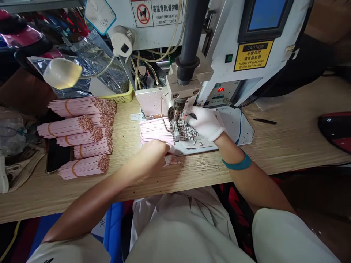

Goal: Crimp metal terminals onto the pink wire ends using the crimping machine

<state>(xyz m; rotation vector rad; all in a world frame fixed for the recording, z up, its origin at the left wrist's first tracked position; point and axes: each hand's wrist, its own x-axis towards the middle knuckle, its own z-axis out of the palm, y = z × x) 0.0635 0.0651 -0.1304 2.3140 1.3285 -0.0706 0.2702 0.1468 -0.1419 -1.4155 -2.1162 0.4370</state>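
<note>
1. Right hand (pixel 201 122) in a white glove: fingers pressed together, pinching something small and dark just beside the machine's spindle head (pixel 178 106); exact piece too small to tell.
2. Left hand (pixel 153 153): fingers curled down next to a loose pink stick (pixel 175 162) at the near edge of the white work plate (pixel 236 124); no telling whether pinching it.
3. Between the hands, on the plate: a heap of small patterned pieces (pixel 187 130), touching distance from the spindle head. Just left of it, a fanned layer of loose pink sticks (pixel 156 130).
4. Step in hand, as judged from the hands: close handling of small pieces at the spindle head.
5. Farther left on the wooden bench (pixel 287 146): rubber-banded bundles of pink sticks (pixel 65 126), brown-ended, stacked side by side.
6. Far right of the spindle head: red digital readout (pixel 221 89) and yellow caution label (pixel 253 54) on the machine's housing.
</note>
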